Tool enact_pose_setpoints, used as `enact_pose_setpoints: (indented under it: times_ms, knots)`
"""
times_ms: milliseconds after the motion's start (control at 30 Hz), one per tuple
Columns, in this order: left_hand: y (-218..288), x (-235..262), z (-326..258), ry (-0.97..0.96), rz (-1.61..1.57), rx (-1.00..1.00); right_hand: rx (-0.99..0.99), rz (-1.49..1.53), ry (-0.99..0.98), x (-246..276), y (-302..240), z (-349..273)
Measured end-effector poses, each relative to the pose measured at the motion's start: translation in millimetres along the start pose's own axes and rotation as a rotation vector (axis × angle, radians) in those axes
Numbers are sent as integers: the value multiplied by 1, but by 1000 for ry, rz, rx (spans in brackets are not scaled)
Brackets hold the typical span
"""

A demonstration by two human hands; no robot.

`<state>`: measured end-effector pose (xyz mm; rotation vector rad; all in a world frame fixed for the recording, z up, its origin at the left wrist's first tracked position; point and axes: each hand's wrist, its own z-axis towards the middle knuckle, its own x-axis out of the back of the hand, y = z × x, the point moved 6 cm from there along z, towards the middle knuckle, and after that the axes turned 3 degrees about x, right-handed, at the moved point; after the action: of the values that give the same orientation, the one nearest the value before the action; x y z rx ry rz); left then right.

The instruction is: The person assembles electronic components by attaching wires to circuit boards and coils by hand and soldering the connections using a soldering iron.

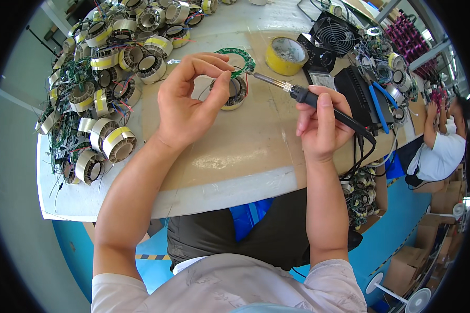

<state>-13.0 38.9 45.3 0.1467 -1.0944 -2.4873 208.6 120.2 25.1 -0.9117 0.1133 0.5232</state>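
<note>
My left hand [190,99] is closed in a pinch at the near left edge of a green ring-shaped circuit board [248,61]. A thin wire also shows by its fingertips; the exact grip is partly hidden. Just below the board, a wound motor coil core [236,94] sits on the brown work sheet, partly covered by my fingers. My right hand [325,122] is wrapped round the dark handle of a soldering iron [303,95]. The iron's metal tip points left and meets or nearly meets the board's right edge.
Many coil cores [109,141] with wires and green boards are heaped at left. A yellow tape roll [287,55], black fan [337,37], black box [352,96] and blue-handled pliers [378,107] stand at right. Another person [438,146] sits far right.
</note>
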Motion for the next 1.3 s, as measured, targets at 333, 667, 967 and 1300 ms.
enact_pose_setpoints:
  times_ms: [333,667,967,1300]
  knots:
    - [1,0,0,8,53,-9,3,43,7,1,-2,0]
    - [1,0,1,3,66,-13,8,-19,2,0,-2,0]
    - [0,1,0,4,28,5,21,11,20,3,-3,0]
    - [1,1,0,-7,-17,-2,19,19,-11,1,-3,0]
